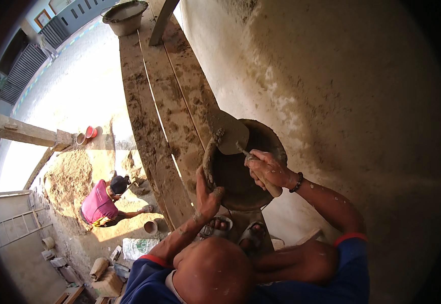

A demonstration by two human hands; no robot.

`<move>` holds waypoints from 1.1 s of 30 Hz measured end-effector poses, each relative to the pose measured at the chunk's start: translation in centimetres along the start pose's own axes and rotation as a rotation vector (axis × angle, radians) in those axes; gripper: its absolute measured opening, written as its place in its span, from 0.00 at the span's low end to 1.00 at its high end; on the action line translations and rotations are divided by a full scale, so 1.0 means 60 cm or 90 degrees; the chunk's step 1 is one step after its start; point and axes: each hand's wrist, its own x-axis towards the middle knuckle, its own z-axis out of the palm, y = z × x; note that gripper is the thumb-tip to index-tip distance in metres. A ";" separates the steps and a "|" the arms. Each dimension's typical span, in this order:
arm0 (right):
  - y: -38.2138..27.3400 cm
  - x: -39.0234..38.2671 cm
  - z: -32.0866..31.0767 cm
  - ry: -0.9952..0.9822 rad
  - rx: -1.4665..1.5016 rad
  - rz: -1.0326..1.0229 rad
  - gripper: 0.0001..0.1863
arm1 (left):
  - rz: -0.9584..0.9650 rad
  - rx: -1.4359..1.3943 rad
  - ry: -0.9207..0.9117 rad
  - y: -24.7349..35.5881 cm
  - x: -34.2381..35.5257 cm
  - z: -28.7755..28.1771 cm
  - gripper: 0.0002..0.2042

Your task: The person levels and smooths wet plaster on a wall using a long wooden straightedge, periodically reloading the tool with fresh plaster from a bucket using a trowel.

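My right hand is closed round the handle of a trowel. Its broad blade lies over the far left rim of a dark, round mortar bucket, with a lump of mortar at the blade's edge. My left hand grips the near left side of that bucket, with its thumb by the rim. The bucket stands on muddy planks, close to the wall. Shadow hides most of what is inside it.
Gaps run between the planks, and my sandaled feet rest on them. A second bucket stands at the far end beside a wooden post. A plastered wall rises at right. Below left, a person crouches near a sand heap.
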 end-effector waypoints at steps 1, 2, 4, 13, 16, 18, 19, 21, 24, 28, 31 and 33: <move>-0.002 -0.010 -0.005 -0.037 -0.090 0.008 0.15 | 0.011 0.023 -0.005 -0.006 0.005 -0.004 0.37; -0.004 -0.032 -0.011 -0.058 -0.255 0.012 0.14 | 0.022 0.046 -0.011 -0.011 0.009 -0.007 0.37; -0.017 -0.076 -0.010 -0.029 -0.523 -0.048 0.13 | 0.015 0.031 -0.029 -0.015 0.019 -0.024 0.37; -0.170 -0.107 0.022 0.194 -1.388 -0.147 0.09 | 0.046 0.066 -0.081 0.005 0.040 0.010 0.36; -0.186 -0.047 -0.018 0.192 -1.423 -0.236 0.05 | 0.058 0.072 -0.043 -0.016 0.034 0.006 0.36; -0.162 -0.045 -0.030 0.176 -1.358 -0.155 0.04 | 0.050 0.034 -0.015 -0.024 0.026 0.006 0.36; -0.151 -0.044 -0.033 0.167 -1.294 -0.073 0.03 | 0.034 0.063 0.014 -0.025 0.021 0.014 0.37; -0.103 -0.051 -0.036 0.172 -1.286 -0.015 0.04 | 0.012 0.086 0.041 -0.020 0.012 0.035 0.37; -0.025 -0.061 -0.052 0.103 -1.189 0.075 0.06 | 0.099 0.003 0.049 -0.013 0.016 0.057 0.37; -0.017 -0.117 0.011 -0.017 -1.103 0.050 0.08 | 0.062 -0.021 0.067 -0.014 0.018 0.057 0.36; -0.070 -0.119 0.056 0.008 -1.027 0.072 0.08 | 0.004 0.012 0.099 0.003 0.039 0.017 0.28; -0.105 -0.141 0.055 0.095 -0.951 0.027 0.12 | 0.007 0.012 0.101 0.012 0.040 0.014 0.25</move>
